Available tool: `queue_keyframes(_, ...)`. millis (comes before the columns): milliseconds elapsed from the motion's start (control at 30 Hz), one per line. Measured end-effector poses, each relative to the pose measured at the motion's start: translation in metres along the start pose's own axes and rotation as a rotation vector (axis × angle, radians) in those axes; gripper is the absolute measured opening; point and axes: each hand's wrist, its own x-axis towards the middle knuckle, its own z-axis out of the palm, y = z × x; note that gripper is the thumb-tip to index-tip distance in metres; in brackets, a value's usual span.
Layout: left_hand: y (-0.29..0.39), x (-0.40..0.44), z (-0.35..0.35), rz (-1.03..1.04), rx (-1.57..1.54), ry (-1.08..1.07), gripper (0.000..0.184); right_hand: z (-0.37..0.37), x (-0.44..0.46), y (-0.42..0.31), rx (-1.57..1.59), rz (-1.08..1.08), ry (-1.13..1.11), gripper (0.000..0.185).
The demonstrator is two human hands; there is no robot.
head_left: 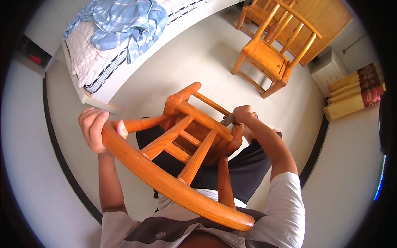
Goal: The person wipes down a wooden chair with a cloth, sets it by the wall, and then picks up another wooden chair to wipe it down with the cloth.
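Note:
A small orange-brown wooden chair [165, 177] is tilted in front of my body, its curved top rail nearest me and its spindles and seat beyond. My left hand [94, 129] is wrapped round the left end of that top rail, with the thumb on the inner side. At the far right corner of the seat, my right hand [245, 115] is closed on a grey piece of what looks like cloth [227, 120], pressed against the wood. Part of the cloth and the right fingertips are hidden.
Another wooden chair [269, 60] stands on the pale tiled floor [198, 62] ahead, beside a wooden panel [318, 25]. A bed [128, 78] with a blue checked cloth [124, 25] is at upper left. A white cabinet [329, 70] and yellow-red fabric [353, 93] are at right.

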Motion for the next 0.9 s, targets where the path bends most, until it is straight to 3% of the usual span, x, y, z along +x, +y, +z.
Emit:
queue_keyframes(100, 0.001, -0.001, -0.001, -0.010, 0.012, -0.008, 0.031, -0.018, 0.007, -0.038, -0.040, -0.049, -0.101, 0.031)
queue_keyframes(167, 0.001, 0.000, -0.003, -0.016, 0.011, -0.023, 0.030, 0.001, 0.044, -0.061, 0.145, 0.014, 0.162, 0.037)
queue_keyframes(233, 0.002, 0.000, -0.003, -0.019, 0.016, -0.020, 0.029, -0.013, 0.053, -0.079, 0.650, -0.034, 0.325, 0.034)
queue_keyframes(300, 0.002, -0.003, -0.004, -0.034, 0.014, -0.028, 0.028, -0.032, 0.061, -0.094, 1.087, -0.216, 0.292, 0.038)
queue_keyframes(433, -0.001, -0.005, -0.003, -0.006, 0.019, -0.018, 0.029, -0.049, 0.057, -0.129, 1.005, -0.280, 0.325, 0.041)
queue_keyframes(500, -0.002, -0.005, -0.003, 0.005, 0.023, -0.012, 0.030, -0.043, 0.053, -0.122, 0.861, -0.519, 0.461, 0.043)
queue_keyframes(533, -0.001, -0.005, -0.004, -0.001, 0.022, -0.011, 0.030, -0.039, 0.054, -0.113, 0.858, -0.519, 0.461, 0.043)
queue_keyframes(600, 0.001, -0.009, -0.006, -0.020, 0.022, -0.014, 0.030, -0.030, 0.053, -0.087, 0.657, -0.849, 0.404, 0.044)
queue_keyframes(700, 0.001, -0.007, -0.006, -0.004, 0.016, -0.002, 0.030, -0.075, -0.005, -0.060, 0.411, -0.671, 0.060, 0.042)
queue_keyframes(800, 0.002, -0.005, -0.006, -0.018, 0.009, -0.008, 0.029, -0.060, -0.005, -0.044, 0.436, -0.653, -0.097, 0.037)
queue_keyframes(900, 0.002, -0.005, -0.005, -0.023, 0.010, -0.007, 0.029, -0.050, -0.006, -0.054, 0.633, -0.543, 0.001, 0.032)
